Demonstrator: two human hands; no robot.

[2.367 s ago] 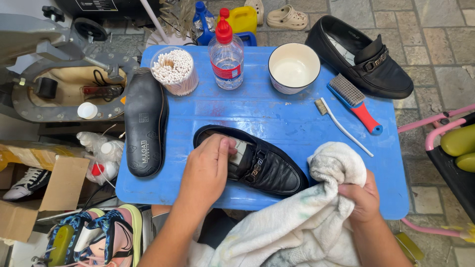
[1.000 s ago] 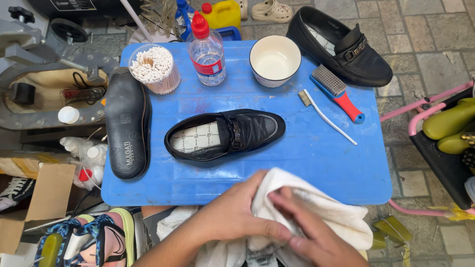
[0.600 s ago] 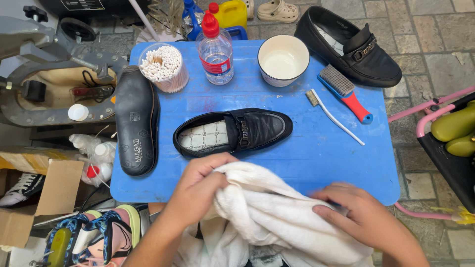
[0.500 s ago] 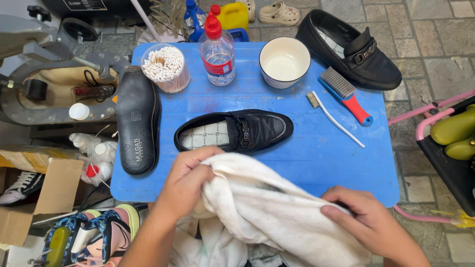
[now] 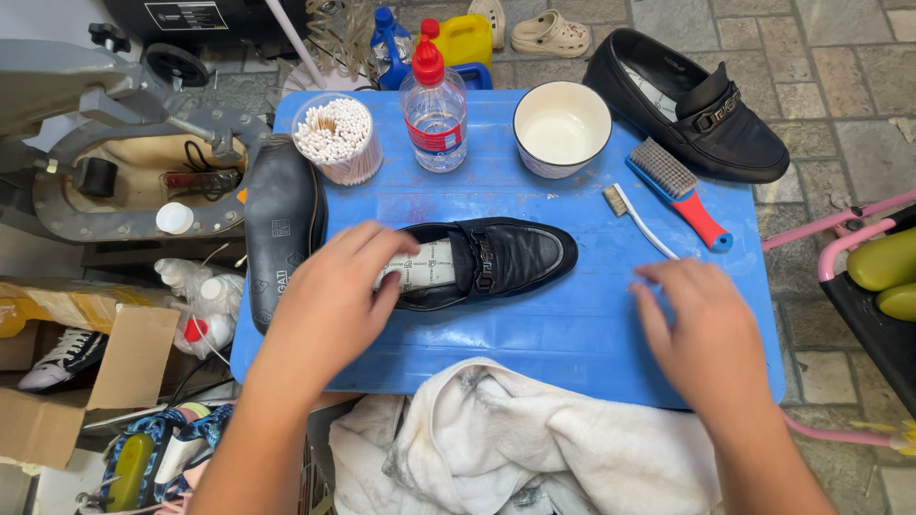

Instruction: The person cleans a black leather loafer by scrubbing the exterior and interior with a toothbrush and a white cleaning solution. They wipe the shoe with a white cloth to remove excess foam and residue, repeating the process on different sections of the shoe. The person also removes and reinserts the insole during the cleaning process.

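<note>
- Both of your hands have let go of the white towel [image 5: 534, 448], which a moment ago was bunched between them; it now lies heaped at the near edge of the surface [image 5: 572, 343].
- Your left hand [image 5: 329, 305] has its fingers [image 5: 382, 250] spread open, their tips resting over the heel opening of the black loafer [image 5: 487, 262], gripping nothing.
- Your right hand [image 5: 701, 329] hovers flat, fingers loose and empty, well apart from the loafer's toe and just near the thin toothbrush [image 5: 637, 219].
- That loafer lies mid-surface, toe pointing right, with glossy black leather, a metal buckle across the vamp and a pale checked insole showing.
- Left of it a black sole [image 5: 281, 224] lies flat along the surface's left edge.
- Farther back stand a cup of cotton swabs [image 5: 336, 141], a water bottle [image 5: 434, 110], a white bowl [image 5: 561, 129] and a red-handled brush [image 5: 679, 191]; a second loafer [image 5: 692, 105] sits off the far right corner.
- Bare blue surface lies open between the loafer and the towel.
</note>
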